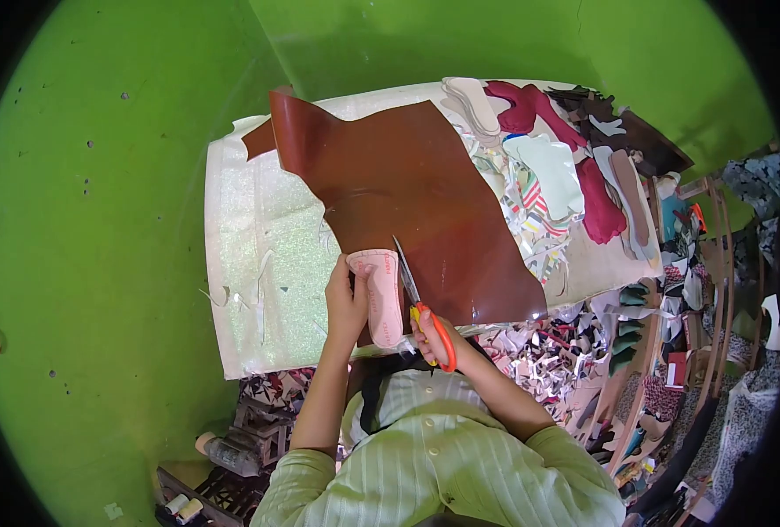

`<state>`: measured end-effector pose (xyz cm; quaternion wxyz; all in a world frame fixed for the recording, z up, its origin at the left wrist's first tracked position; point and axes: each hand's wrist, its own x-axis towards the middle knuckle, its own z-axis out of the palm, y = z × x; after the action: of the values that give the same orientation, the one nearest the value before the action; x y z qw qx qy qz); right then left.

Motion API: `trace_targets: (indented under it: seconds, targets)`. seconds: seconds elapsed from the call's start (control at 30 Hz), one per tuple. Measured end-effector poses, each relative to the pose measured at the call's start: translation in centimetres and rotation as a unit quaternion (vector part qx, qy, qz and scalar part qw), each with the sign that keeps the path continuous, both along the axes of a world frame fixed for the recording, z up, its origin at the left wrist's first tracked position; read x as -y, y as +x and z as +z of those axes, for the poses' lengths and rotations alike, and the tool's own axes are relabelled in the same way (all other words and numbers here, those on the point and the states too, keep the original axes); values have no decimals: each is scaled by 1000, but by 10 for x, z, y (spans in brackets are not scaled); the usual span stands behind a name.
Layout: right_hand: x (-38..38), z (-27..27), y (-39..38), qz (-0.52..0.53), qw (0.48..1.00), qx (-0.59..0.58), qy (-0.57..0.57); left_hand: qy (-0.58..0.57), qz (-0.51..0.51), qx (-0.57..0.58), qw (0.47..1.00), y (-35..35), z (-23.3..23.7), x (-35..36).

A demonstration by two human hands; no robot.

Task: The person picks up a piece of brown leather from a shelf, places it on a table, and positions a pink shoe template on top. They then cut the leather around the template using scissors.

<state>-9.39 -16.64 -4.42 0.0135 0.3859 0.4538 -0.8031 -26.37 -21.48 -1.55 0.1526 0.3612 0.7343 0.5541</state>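
A large brown leather sheet (407,184) lies across the table, its upper left corner curled up. On its lower edge sits a pink insole-shaped piece (386,307) with red lettering and a stitched-looking outline. My left hand (348,299) grips this piece along its left side, thumb on top, together with the leather's edge. In my right hand (435,337) are scissors (407,277) with orange and yellow handles. Their blades point away from me, running close along the right side of the pink piece over the leather.
The table (258,211) has a pale, glittery cover. Stacked beige insole shapes (471,107), maroon pieces (601,206) and pale green sheets (548,176) lie at its right. Many scraps (539,360) cover the floor below. A wooden rack (719,272) with material stands at right; green walls (126,220) surround the table.
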Motion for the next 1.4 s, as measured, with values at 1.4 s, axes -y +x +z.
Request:
trace_targets:
  seconds: [1.4]
  targets:
    - [1, -6, 7, -12, 993, -42, -107, -7, 70, 129, 989, -4, -26, 1]
